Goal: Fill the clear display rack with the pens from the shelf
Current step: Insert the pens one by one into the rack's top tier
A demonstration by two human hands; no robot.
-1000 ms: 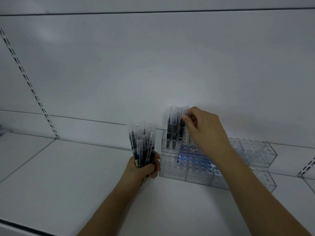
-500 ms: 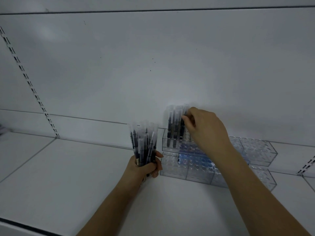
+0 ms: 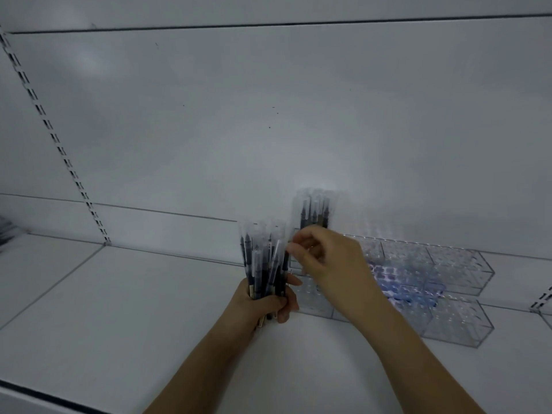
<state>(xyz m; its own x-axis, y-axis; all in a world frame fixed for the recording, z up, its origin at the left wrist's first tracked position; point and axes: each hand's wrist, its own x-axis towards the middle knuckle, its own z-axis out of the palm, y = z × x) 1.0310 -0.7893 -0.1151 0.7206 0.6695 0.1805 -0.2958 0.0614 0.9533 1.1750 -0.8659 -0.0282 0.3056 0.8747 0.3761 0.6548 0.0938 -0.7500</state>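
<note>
Several dark, clear-capped pens [image 3: 264, 264] stood upright in the left hand [image 3: 263, 306], its grip wrapped tight, just left of the clear plastic display rack [image 3: 448, 282]; the right hand [image 3: 328, 261], fingers loosely curled and seemingly empty, hovered just beside them.

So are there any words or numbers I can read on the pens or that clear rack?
None can be read.
Pens held in the left hand: the bunch of pens shows no legible print; too blurred to tell.
Pens standing in the rack: no words visible.
Clear display rack: plain, no label seen.
White shelf and back wall: no signs or numbers.
</note>
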